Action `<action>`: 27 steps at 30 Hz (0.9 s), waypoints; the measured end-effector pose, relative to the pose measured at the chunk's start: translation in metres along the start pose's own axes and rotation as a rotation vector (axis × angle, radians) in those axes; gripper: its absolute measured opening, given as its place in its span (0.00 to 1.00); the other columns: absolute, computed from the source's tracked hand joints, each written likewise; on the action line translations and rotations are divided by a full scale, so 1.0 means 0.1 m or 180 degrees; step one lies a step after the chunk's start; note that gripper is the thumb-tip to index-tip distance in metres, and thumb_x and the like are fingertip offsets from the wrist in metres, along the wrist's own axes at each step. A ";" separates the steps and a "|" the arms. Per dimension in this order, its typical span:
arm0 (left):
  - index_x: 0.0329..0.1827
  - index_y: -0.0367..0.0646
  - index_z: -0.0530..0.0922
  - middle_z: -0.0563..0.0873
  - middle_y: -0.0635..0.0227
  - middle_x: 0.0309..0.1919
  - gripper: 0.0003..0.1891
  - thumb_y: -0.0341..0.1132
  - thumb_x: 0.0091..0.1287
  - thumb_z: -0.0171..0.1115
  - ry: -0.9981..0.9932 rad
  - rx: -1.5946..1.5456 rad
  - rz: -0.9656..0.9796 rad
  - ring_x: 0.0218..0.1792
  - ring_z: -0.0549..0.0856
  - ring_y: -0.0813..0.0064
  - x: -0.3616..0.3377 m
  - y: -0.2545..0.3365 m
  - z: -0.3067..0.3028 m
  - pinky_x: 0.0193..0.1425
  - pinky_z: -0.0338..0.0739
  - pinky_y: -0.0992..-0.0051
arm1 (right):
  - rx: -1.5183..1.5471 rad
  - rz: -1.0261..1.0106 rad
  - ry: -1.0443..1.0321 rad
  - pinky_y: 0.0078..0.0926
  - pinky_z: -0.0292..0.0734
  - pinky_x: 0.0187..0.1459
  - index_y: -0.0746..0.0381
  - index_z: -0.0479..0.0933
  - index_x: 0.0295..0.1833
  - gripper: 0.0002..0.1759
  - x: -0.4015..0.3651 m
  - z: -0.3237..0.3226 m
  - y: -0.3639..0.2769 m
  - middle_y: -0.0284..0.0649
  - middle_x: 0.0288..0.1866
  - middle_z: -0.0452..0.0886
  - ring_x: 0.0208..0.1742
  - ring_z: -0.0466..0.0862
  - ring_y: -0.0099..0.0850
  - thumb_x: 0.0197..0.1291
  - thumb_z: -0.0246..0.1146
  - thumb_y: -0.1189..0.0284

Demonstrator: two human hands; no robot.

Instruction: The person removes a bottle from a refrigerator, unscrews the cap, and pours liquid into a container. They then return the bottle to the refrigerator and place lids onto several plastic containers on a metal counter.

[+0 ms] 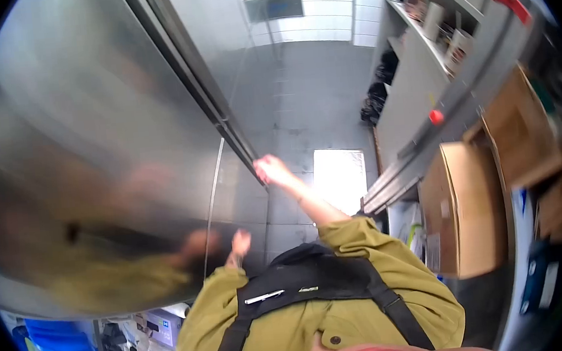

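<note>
A tall stainless-steel panel [115, 116] is seen along the person's left, its dark vertical edge trim [185, 70] running down toward the hands. The right hand [269, 170] is held at the lower end of that trim with its fingers curled in; whether the edge is actually gripped cannot be told. The left hand [239, 242] is held lower and nearer the body, close in front of the panel — its finger spread and any contact cannot be made out. The olive sleeves and both arms are mirrored hazily in the steel. Over the olive shirt [275, 343] a black strapped bib [323, 272] is worn, with a pen [265, 297] clipped to it. Ahead, a grey tiled floor [319, 78] is crossed by a bright white rectangle [339, 174]. On the right, a cardboard box [478, 212] is placed below a metal rail, beneath shelving [407, 14] — a blue plastic bin [65, 348] is visible at lower left.
</note>
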State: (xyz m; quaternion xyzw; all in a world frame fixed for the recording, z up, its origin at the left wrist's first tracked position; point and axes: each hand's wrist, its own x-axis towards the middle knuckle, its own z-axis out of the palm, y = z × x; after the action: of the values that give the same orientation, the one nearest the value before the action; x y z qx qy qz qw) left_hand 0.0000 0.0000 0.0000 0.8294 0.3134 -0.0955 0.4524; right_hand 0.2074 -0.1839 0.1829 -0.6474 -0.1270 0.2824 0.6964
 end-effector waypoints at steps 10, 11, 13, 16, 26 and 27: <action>0.58 0.38 0.70 0.76 0.59 0.55 0.22 0.26 0.60 0.62 0.2421 -0.1253 0.2376 0.56 0.77 0.66 0.51 3.93 -1.13 0.57 0.74 0.69 | -0.0902 -0.1391 0.0510 0.36 0.70 0.58 0.63 0.72 0.58 0.31 2.41 0.42 -2.59 0.49 0.54 0.80 0.57 0.79 0.44 0.64 0.52 0.47; 0.58 0.38 0.70 0.77 0.60 0.54 0.22 0.25 0.59 0.62 0.2718 -0.1237 0.2404 0.56 0.77 0.66 0.58 4.01 -1.12 0.57 0.74 0.69 | -0.1078 -0.1306 0.0567 0.37 0.70 0.58 0.63 0.73 0.57 0.30 2.47 0.53 -2.62 0.49 0.53 0.80 0.57 0.78 0.45 0.65 0.51 0.47; 0.57 0.37 0.70 0.76 0.60 0.55 0.22 0.24 0.58 0.61 0.3346 -0.1251 0.2363 0.56 0.77 0.67 0.78 4.16 -1.10 0.57 0.73 0.70 | -0.0361 -0.2040 -0.0387 0.35 0.69 0.58 0.64 0.75 0.54 0.26 2.69 0.45 -2.33 0.50 0.53 0.79 0.56 0.78 0.45 0.68 0.50 0.53; 0.56 0.36 0.70 0.74 0.60 0.57 0.21 0.24 0.59 0.61 0.4405 -0.1568 0.2359 0.59 0.73 0.68 1.00 4.47 -1.21 0.60 0.69 0.69 | -0.0254 -0.2510 -0.1199 0.28 0.69 0.59 0.66 0.74 0.58 0.23 2.58 -0.42 -2.33 0.46 0.60 0.77 0.59 0.77 0.33 0.72 0.47 0.60; 0.50 0.34 0.72 0.77 0.56 0.50 0.19 0.22 0.53 0.60 0.5466 -0.0592 0.2553 0.50 0.77 0.64 1.82 5.39 -1.48 0.54 0.71 0.71 | 0.1129 -0.2427 0.1193 0.42 0.71 0.61 0.65 0.60 0.68 0.27 3.54 -5.66 -2.73 0.48 0.63 0.69 0.59 0.74 0.40 0.72 0.43 0.58; 0.48 0.35 0.73 0.78 0.57 0.48 0.18 0.22 0.53 0.61 0.5342 -0.0494 0.2597 0.48 0.78 0.64 1.93 5.51 -1.56 0.51 0.73 0.71 | 0.0794 -0.2625 0.1427 0.42 0.71 0.61 0.65 0.59 0.69 0.29 3.85 -5.98 -2.85 0.48 0.64 0.69 0.59 0.73 0.42 0.72 0.41 0.55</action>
State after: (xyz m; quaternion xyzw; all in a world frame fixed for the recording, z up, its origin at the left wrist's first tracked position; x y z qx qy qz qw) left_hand 0.4662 -0.0070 0.3840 0.6404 0.2276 0.7218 0.1309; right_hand 0.9085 -0.4661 0.3096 -0.4995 -0.1850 -0.1505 0.8329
